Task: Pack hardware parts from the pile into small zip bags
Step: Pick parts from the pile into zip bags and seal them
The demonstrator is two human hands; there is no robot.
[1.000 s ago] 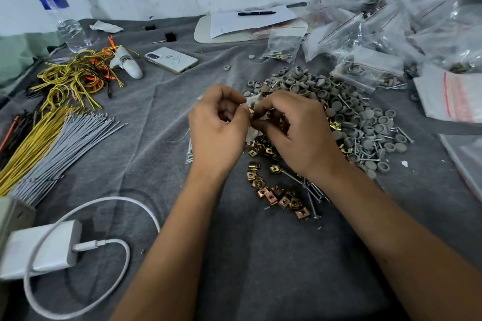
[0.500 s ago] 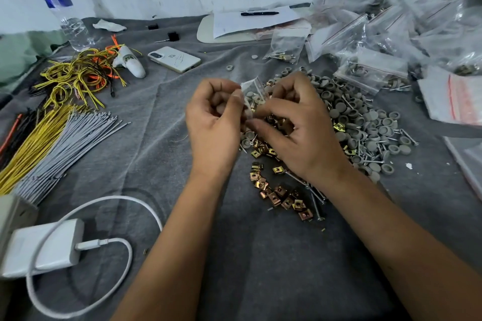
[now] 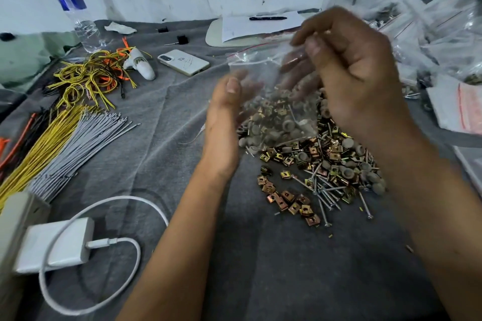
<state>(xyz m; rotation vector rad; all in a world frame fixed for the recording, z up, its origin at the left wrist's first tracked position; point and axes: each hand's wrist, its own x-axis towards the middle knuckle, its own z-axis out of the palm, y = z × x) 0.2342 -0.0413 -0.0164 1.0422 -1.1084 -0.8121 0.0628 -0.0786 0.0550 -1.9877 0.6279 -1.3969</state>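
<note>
A clear zip bag with a red strip along its mouth hangs above the pile, blurred by motion. My left hand holds its left edge, thumb in front and fingers showing through the plastic behind. My right hand is raised and pinches the bag's upper right corner. Below lies the hardware pile on the grey cloth: brass square clip nuts, grey round caps and long silver screws. Whether the bag holds any parts I cannot tell, since the pile shows through it.
Filled zip bags heap at the back right, with flat empty bags beside them. A phone, water bottle and yellow wires lie at the left. Grey cable ties and a white charger sit at the near left.
Both hands rose from the pile and spread apart. The small bag that was bunched between the fingers now hangs stretched out between them, with the right hand higher.
</note>
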